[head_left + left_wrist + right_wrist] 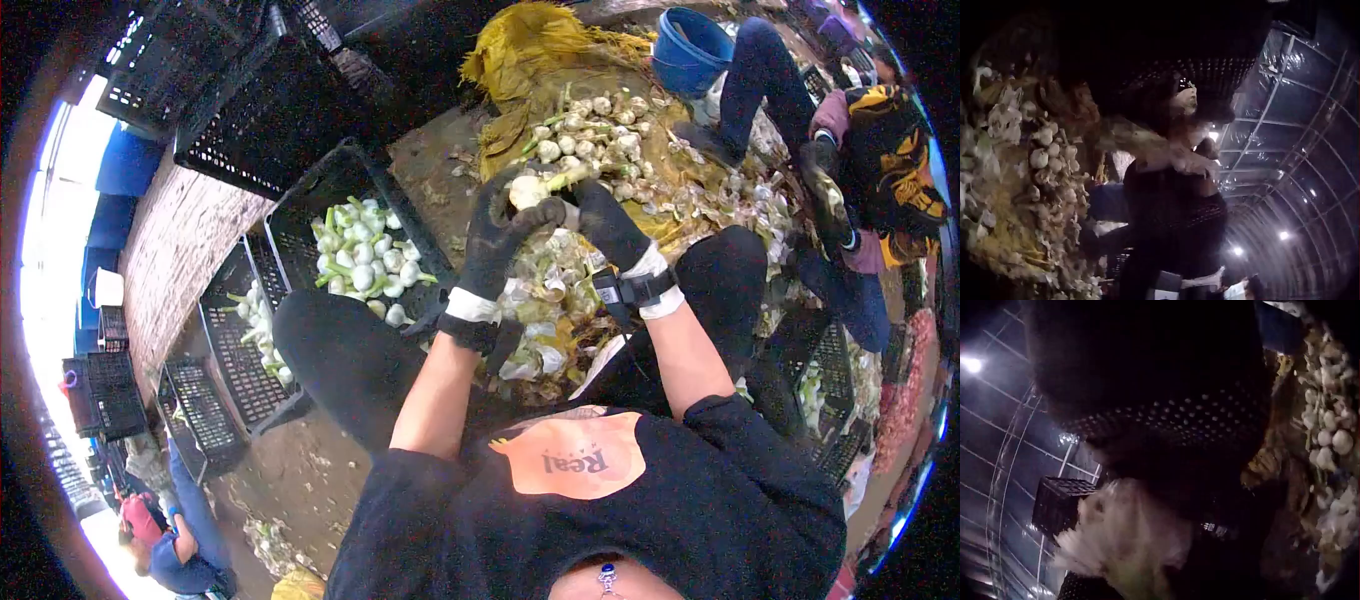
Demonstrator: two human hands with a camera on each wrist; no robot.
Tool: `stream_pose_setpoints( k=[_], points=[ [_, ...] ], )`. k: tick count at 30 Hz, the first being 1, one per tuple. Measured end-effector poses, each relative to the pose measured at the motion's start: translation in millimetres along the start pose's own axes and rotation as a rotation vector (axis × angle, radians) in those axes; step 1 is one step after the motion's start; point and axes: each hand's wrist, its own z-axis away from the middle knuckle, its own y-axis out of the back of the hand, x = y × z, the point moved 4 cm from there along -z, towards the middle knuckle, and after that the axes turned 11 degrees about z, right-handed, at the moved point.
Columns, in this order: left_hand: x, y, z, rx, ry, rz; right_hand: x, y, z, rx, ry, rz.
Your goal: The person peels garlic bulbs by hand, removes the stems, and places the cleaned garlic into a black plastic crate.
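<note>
A garlic bulb [525, 192] with a pale green stem [568, 179] is held up in front of the body. My gloved left hand [495, 230] grips it round the bulb, thumb across the front. At the stem side, my gloved right hand [608, 222] pinches the garlic with fingers and thumb. Part of the stem [1154, 147] crosses the left wrist view, while the dotted glove hides much of the bulb. Pale papery skin [1129, 531] shows blurred beneath the glove in the right wrist view.
Unsorted garlic [580, 140] lies on a yellow sack [520, 50] ahead, with loose skins around. A black crate [345, 160] of trimmed bulbs stands left, more crates beside it. A blue bucket [690, 50] is behind the pile; another person [860, 170] sits at right.
</note>
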Motion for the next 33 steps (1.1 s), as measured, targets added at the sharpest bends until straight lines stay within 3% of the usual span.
stream_pose_setpoints(
  k=[1,2,3,5,6,8,11,13,15,17,18,20,21,23,25,26,27,29,30,31,32,33],
  points=[
    [8.7,-4.0,-1.3,-0.051,-0.073,0.03,-4.1,-2.0,-2.2,-0.016,-0.001,0.162],
    [10.5,-14.8,-4.3,-0.089,-0.12,0.05,-8.3,-3.9,3.9,0.008,-0.042,-0.067],
    [15.6,-28.3,-7.0,-0.128,-0.166,0.073,-6.2,12.6,7.3,0.024,-0.028,-0.039],
    [23.2,-26.1,5.6,-0.011,-0.173,0.002,4.3,4.5,8.6,0.132,0.009,0.015],
    [23.9,-24.8,12.8,0.031,-0.167,-0.019,-2.7,-1.5,19.6,0.156,-0.048,-0.133],
    [30.1,-24.6,12.1,-0.009,-0.245,-0.068,11.8,-4.5,18.1,0.199,-0.063,-0.156],
    [-10.3,2.8,9.5,0.103,-0.081,-0.005,24.2,-8.0,23.6,0.206,-0.109,-0.369],
    [-7.9,-0.7,8.4,0.048,-0.072,0.006,17.1,-0.8,23.5,0.253,0.05,0.007],
    [0.3,-6.8,11.1,-0.007,-0.068,0.012,12.6,3.6,23.4,0.181,0.014,0.099],
    [13.4,-16.4,17.4,-0.062,-0.075,-0.377,20.1,1.1,21.3,0.107,-0.018,0.193],
    [19.7,-20.3,19.3,-0.079,-0.078,-0.507,12.8,-2.2,18.9,0.197,0.026,0.256],
    [26.4,-26.1,20.1,-0.143,-0.053,-0.374,1.0,-5.1,25.4,0.27,0.035,0.271],
    [20.4,-30.4,20.0,-0.11,0.098,-0.126,-6.2,-6.7,27.4,0.269,0.036,0.271],
    [7.9,-38.2,22.4,0.069,0.363,0.405,-19.7,-3.0,32.8,0.435,0.071,0.287],
    [11.0,-35.0,24.8,0.004,0.007,-0.149,-23.7,-0.8,33.0,0.463,0.093,0.35],
    [6.4,-26.6,23.6,-0.022,0.247,-0.012,-12.5,2.0,33.8,0.454,0.093,0.588],
    [7.5,-27.2,21.8,-0.021,0.246,-0.013,-12.5,2.3,33.2,0.442,0.09,0.826],
    [6.9,-30.6,18.2,0.044,0.255,0.047,-13.9,-3.3,37.7,0.506,0.152,0.771],
    [15.6,-37.0,15.7,0.115,0.042,-0.204,-19.1,-9.3,42.3,0.534,0.166,0.857],
    [19.3,-38.6,18.6,0.117,0.041,-0.203,-24.1,-15.1,45.9,0.56,0.179,0.943],
    [33.5,-40.0,25.9,0.145,-0.21,-0.385,-25.0,-16.4,46.7,0.52,0.113,0.875],
    [34.3,-33.2,24.1,0.115,-0.179,-0.415,-21.7,-14.0,44.3,0.515,0.113,0.873]
  ],
)
